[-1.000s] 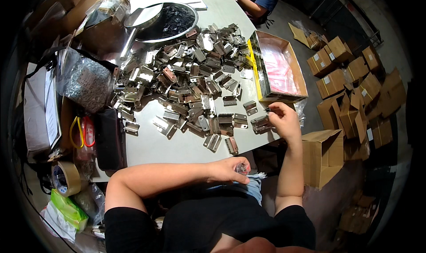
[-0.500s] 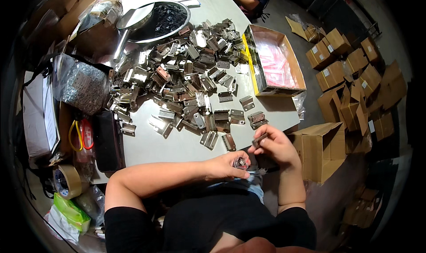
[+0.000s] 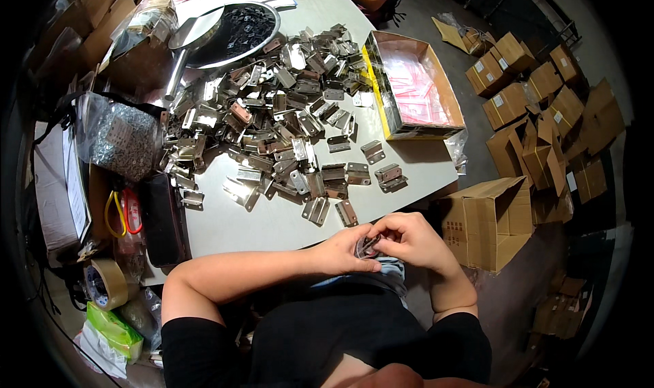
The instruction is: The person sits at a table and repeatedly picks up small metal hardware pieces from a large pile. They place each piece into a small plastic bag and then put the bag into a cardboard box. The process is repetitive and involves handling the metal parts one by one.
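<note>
Near the table's front edge, my left hand point(image 3: 338, 252) is closed around a small clear plastic bag point(image 3: 365, 250) with pinkish markings. My right hand point(image 3: 414, 241) meets it there, fingers pinched at the bag's mouth on a dark metal bracket that is mostly hidden by the fingers. Just beyond both hands, loose bent metal brackets with holes lie on the table, the closest being a single bracket point(image 3: 347, 213). A large heap of the same brackets point(image 3: 286, 109) spreads behind them.
An open carton point(image 3: 379, 95) of pink-printed bags stands at the table's right. Back left are a metal bowl point(image 3: 276, 30) of black parts and a scoop point(image 3: 178, 71). A bag of small hardware point(image 3: 122, 132), scissors point(image 3: 116, 214) and tape roll point(image 3: 105, 282) line the left. Cardboard boxes point(image 3: 470, 228) stand right.
My right hand has moved left and down with the metal bracket, from beside the bag to its mouth. My left hand stays almost in place; the whole view has shifted slightly.
</note>
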A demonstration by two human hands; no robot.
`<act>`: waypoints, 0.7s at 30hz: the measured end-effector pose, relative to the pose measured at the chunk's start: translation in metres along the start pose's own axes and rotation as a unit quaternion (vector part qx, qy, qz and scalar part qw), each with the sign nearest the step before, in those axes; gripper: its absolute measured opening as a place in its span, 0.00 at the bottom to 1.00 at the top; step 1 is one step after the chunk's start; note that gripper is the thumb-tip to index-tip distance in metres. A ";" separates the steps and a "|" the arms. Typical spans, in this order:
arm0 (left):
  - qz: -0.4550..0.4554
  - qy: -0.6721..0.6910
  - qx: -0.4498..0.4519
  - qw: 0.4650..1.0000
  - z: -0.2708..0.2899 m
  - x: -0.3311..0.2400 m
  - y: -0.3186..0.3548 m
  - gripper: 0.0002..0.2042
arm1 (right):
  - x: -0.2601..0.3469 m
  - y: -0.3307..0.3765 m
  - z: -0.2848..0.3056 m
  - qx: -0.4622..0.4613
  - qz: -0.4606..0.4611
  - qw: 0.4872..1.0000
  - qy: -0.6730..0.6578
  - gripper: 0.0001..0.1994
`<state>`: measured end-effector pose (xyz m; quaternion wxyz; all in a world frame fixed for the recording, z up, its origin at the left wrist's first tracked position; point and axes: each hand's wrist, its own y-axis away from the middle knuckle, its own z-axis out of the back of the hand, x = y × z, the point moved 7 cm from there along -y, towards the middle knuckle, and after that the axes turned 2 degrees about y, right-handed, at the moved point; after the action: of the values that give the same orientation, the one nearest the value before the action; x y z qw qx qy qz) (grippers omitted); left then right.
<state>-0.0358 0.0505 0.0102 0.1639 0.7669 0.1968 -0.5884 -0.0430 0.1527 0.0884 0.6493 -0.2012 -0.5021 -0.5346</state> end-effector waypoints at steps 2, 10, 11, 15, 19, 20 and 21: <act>-0.019 0.013 -0.004 1.000 0.000 0.000 -0.001 0.24 | 0.012 0.003 0.000 -0.004 0.010 0.999 0.036 0.09; 0.039 -0.040 0.014 0.998 0.000 0.001 0.002 0.23 | 0.010 0.005 -0.001 0.013 -0.010 1.000 0.019 0.09; 0.041 -0.042 0.011 0.998 0.000 0.001 0.002 0.23 | 0.008 0.005 -0.001 0.015 -0.023 1.000 0.013 0.09; 0.017 -0.053 0.001 0.998 0.000 -0.002 0.002 0.25 | 0.005 0.000 -0.003 0.019 -0.024 0.999 0.029 0.10; 0.039 -0.071 0.013 0.997 -0.001 0.001 0.003 0.28 | 0.011 0.000 -0.003 0.005 0.004 0.998 0.068 0.10; 0.032 -0.063 0.006 0.997 0.000 -0.001 0.003 0.28 | 0.012 0.000 0.000 -0.018 0.013 0.996 0.085 0.10; 0.025 -0.056 -0.004 0.998 0.002 -0.002 0.003 0.28 | 0.013 0.000 0.002 -0.040 0.023 0.994 0.101 0.10</act>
<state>-0.0363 0.0470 0.0120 0.1921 0.7367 0.1701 -0.6256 -0.0448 0.1483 0.1009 0.7001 -0.1835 -0.4074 -0.5569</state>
